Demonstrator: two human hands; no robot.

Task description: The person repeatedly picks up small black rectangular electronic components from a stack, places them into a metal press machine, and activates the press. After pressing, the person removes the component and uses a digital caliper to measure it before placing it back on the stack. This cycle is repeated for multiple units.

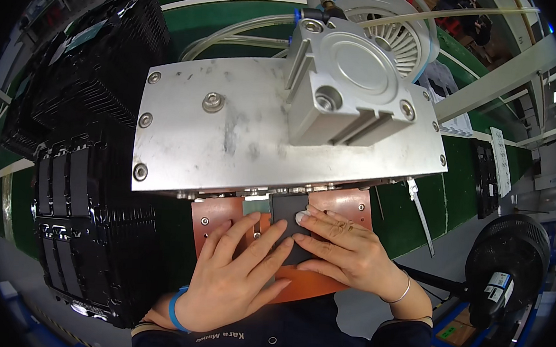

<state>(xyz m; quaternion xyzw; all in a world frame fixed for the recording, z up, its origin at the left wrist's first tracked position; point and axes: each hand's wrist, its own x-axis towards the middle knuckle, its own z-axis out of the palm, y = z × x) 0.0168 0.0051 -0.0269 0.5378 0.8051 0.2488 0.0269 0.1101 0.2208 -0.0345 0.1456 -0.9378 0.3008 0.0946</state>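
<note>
A dark grey flat rectangular piece point(286, 206) lies on a copper-coloured base plate point(342, 205), its far end running under the front edge of a metal press. My left hand point(228, 280), with a blue band at its wrist, is open over the left side of the base, its fingertips beside and at the edge of the grey piece. From the right, my right hand point(347, 249) rests outstretched fingers on the piece. One of its fingertips wears a white cover point(301, 218). Between the left fingers and the grey piece shows a small metal block point(256, 203).
Above the base sits the silver press housing point(184, 135) with a pneumatic cylinder point(363, 63) on top. Stacked black ribbed trays point(95, 206) stand close on the left. A black fan-like device point(507, 267) is at the right. Clear hoses point(236, 38) run behind.
</note>
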